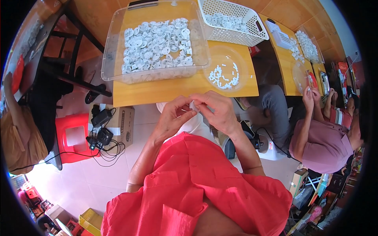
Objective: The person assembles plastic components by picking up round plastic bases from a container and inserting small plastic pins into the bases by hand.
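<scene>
My left hand [175,115] and my right hand [217,112] meet in front of my chest, just off the table's near edge. Between their fingertips is a small white plastic part [193,105], pinched from both sides and partly covered by the fingers. Beyond them on the wooden table [169,89] stands a large clear plastic bin [157,72] with many white round plastic parts [153,45] inside. Right of it lies a round clear dish [245,74] holding small white pegs [224,78].
A white perforated basket [236,36] of similar parts stands at the back. Co-workers sit at right, one in a mauve shirt [325,137], and another at left. A red stool [71,137] and a cardboard box [125,126] with black adapters [104,135] are on the floor.
</scene>
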A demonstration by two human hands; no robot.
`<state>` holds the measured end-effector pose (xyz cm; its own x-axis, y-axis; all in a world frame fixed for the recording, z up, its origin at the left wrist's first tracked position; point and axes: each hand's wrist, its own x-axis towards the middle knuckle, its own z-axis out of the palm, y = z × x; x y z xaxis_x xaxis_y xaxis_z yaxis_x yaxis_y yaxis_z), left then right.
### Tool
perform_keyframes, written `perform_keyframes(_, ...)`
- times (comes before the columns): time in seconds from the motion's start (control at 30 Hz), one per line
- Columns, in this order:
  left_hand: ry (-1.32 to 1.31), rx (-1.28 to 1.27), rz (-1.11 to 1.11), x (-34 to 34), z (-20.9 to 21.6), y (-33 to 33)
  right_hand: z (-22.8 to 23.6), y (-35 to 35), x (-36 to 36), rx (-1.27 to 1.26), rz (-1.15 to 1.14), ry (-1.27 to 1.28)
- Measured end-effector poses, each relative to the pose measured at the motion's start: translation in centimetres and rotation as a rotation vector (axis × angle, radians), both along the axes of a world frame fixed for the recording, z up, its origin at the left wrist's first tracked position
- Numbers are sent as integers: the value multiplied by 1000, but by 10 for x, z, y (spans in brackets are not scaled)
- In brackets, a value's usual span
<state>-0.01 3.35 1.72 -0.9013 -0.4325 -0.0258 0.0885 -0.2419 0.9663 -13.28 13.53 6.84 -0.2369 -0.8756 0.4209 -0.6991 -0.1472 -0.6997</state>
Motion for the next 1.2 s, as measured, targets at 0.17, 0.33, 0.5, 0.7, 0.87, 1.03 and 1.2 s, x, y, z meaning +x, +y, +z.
perform_keyframes(0.17, 22, 80, -41, 0, -1, 0, -3, 3, 1, 51, -66, -277)
perform_keyframes(0.33, 18, 105, -70, -1, 4, -1, 4, 10, -5, 18, -103, -238)
perform_keyframes(0.5, 13, 96, -78, -2, 2, -1, -5, 13, -5, 39, -114, -214)
perform_keyframes(0.7, 17, 92, -69, -2, -1, 1, -9, 9, -4, 32, -88, 23)
perform_keyframes(0.87, 3, 78, -67, -1, -1, 4, -13, 9, -2, 43, -92, 64)
perform_keyframes(1.03, -5, 123, -81, -1, 5, 4, -11, 12, 2, 21, -105, 44)
perform_keyframes(1.2, 20, 66, -74, -1, 4, 2, -10, 12, 5, 35, -122, 37)
